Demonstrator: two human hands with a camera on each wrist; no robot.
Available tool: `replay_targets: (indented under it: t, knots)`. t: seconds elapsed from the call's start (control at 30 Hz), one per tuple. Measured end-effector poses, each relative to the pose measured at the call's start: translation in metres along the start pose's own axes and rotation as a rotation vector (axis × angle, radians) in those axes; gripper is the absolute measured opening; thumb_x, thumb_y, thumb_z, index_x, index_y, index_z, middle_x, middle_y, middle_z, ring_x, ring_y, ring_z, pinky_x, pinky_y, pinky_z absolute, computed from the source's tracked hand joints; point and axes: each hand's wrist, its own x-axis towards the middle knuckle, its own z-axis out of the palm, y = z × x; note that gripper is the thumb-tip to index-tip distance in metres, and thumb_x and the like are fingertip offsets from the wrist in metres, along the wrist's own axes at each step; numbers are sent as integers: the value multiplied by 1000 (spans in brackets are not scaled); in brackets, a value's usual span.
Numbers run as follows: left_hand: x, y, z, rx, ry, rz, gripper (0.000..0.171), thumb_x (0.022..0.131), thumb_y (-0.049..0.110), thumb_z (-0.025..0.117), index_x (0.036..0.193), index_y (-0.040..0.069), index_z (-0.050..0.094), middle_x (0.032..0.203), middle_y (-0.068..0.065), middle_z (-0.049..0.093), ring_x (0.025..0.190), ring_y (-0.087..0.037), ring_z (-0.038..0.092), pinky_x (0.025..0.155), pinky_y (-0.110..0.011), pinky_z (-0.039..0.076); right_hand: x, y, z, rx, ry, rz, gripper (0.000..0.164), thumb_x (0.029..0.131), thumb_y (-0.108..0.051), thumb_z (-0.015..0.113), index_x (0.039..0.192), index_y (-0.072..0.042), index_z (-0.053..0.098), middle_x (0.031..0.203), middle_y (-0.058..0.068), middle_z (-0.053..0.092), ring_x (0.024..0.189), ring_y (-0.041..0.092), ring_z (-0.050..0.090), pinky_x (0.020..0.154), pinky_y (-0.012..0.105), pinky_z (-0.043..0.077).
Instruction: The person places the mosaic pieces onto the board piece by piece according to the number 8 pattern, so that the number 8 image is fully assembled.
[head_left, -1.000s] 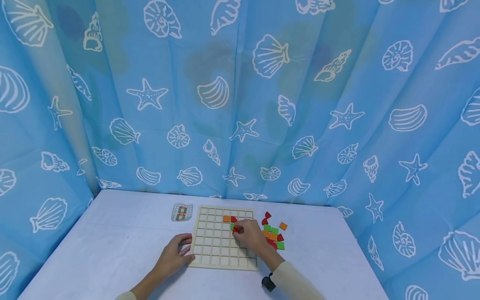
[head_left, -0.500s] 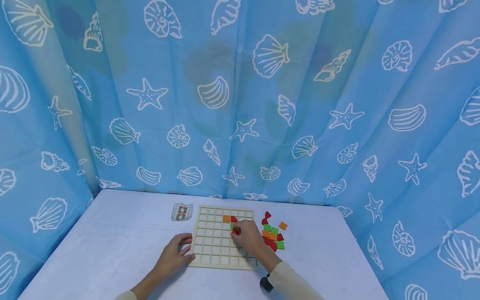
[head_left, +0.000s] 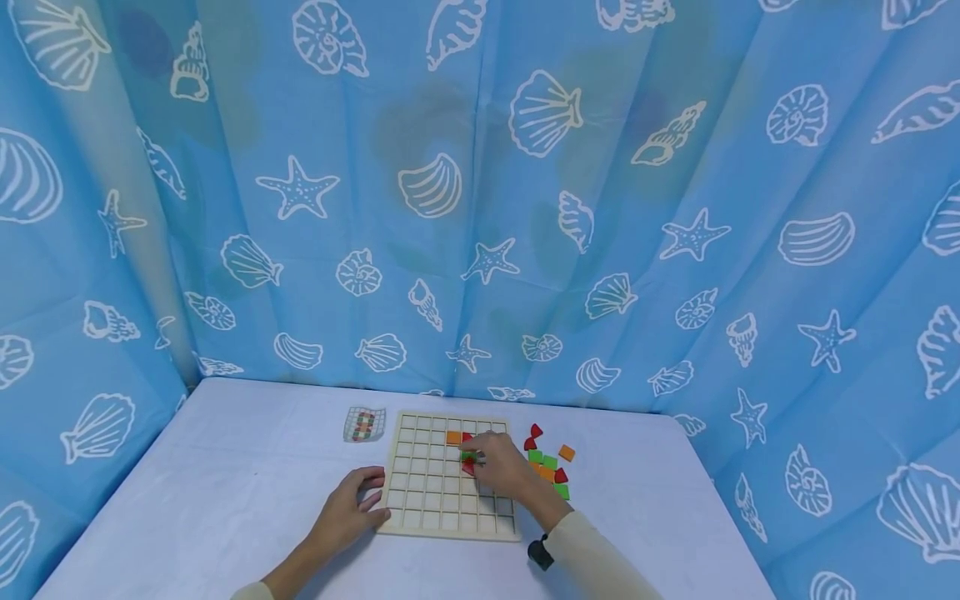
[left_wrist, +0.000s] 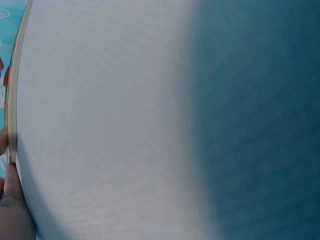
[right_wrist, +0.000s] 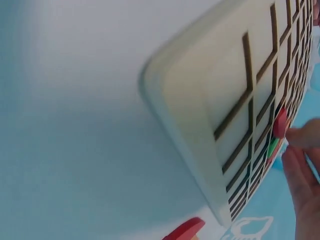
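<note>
Nearest me, the left hand [head_left: 345,508] is relaxed, fingers spread, touching the left edge of a gridded board [head_left: 433,501] on the counter [head_left: 225,500]. The right hand [head_left: 506,468] sits over the grid, fingertips at a red tile [head_left: 468,469] and green tile [head_left: 468,456]; I can't tell whether it pinches either. Beyond, I see an orange square [head_left: 453,437] on the board, loose tiles [head_left: 546,473] to its right, then the curtain [head_left: 472,208].

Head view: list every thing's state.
Grid board: flat, partly filled
Board's orange tile: in a cell
Board's green tile: partly hidden
Board's red pieces: partly hidden
Loose pieces: scattered right of board
Gridded card: slightly curled
Left hand: touching board's edge
Right hand: over board, grip unclear
Curtain: hanging in folds
</note>
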Motion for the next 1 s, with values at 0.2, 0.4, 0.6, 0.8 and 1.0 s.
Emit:
replay_targets:
  t: [0.2, 0.4, 0.6, 0.8, 1.0]
  knots:
    - [0, 1, 1, -5, 0, -7, 63, 71, -10, 77, 129, -4, 52, 124, -13, 55, 118, -31, 54, 94, -21, 55, 1, 6, -1, -24, -91, -57, 36, 84, -2, 72, 115, -18, 73, 112, -9, 66, 105, 11, 58, 94, 28, 57]
    - [2, 2, 1, 2, 15, -22, 64, 70, -11, 77, 129, -3, 52, 124, -13, 55, 118, -31, 54, 95, -20, 54, 2, 10, -1, -10, -94, -40, 28, 86, -9, 74, 114, -15, 74, 107, -6, 65, 97, 11, 57, 85, 22, 59]
    - [1, 1, 2, 7, 8, -37, 64, 71, -10, 78, 129, -3, 52, 123, -12, 55, 118, -30, 54, 94, -21, 54, 1, 10, 5, 16, -45, -29, 26, 87, -16, 74, 112, -9, 74, 102, -4, 66, 88, 9, 57, 76, 16, 58]
    - [0, 1, 2, 0, 7, -36, 65, 70, -11, 77, 129, -4, 52, 124, -13, 55, 118, -32, 54, 94, -21, 55, -1, 6, 7, -50, -2, -51, 26, 87, -21, 75, 110, -9, 75, 97, -5, 68, 86, 9, 55, 75, 16, 57]
    - [1, 1, 2, 9, 12, -29, 66, 70, -11, 77, 130, -3, 51, 124, -13, 55, 119, -31, 54, 95, -20, 54, 0, 7, 7, -39, 35, -81, 24, 85, -19, 77, 107, -9, 75, 98, -3, 69, 87, 10, 56, 76, 19, 58]
